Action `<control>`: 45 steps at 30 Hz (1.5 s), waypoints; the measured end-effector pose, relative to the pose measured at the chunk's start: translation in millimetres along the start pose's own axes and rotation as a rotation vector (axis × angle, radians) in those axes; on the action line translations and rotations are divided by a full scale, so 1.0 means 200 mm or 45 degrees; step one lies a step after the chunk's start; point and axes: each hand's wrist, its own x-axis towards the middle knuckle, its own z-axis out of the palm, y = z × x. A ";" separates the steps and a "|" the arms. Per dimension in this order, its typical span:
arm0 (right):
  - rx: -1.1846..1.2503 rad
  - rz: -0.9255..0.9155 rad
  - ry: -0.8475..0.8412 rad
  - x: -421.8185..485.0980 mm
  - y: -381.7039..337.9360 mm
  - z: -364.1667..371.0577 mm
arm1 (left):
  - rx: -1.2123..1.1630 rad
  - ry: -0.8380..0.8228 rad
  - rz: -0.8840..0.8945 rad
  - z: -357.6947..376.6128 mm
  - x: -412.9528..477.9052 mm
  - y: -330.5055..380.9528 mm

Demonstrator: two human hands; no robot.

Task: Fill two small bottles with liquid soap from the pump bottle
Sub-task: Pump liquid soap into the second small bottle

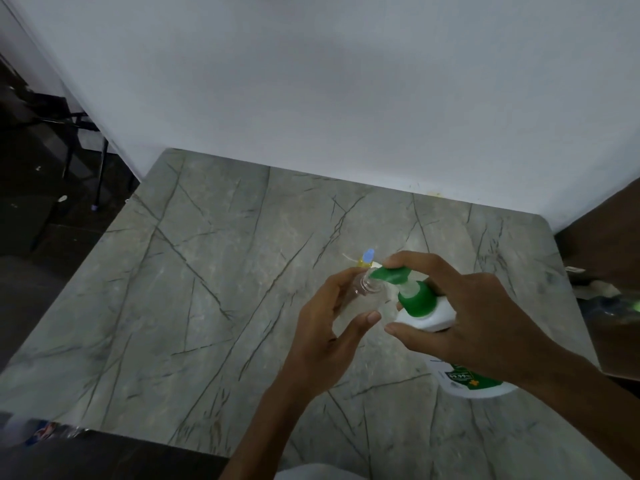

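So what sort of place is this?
Likely an ordinary indoor room, home or office: a marble-patterned table set against a bare white wall, dark furniture legs on a littered floor at left.

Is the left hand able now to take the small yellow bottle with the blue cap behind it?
Probably not yet: the left hand holds the small clear plastic bottle at the green pump nozzle. The small yellow bottle with the blue cap is just beyond, nothing between.
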 end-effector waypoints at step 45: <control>-0.118 -0.051 -0.078 -0.07 0.09 0.06 | 0.127 0.070 -0.095 0.07 -0.09 -0.07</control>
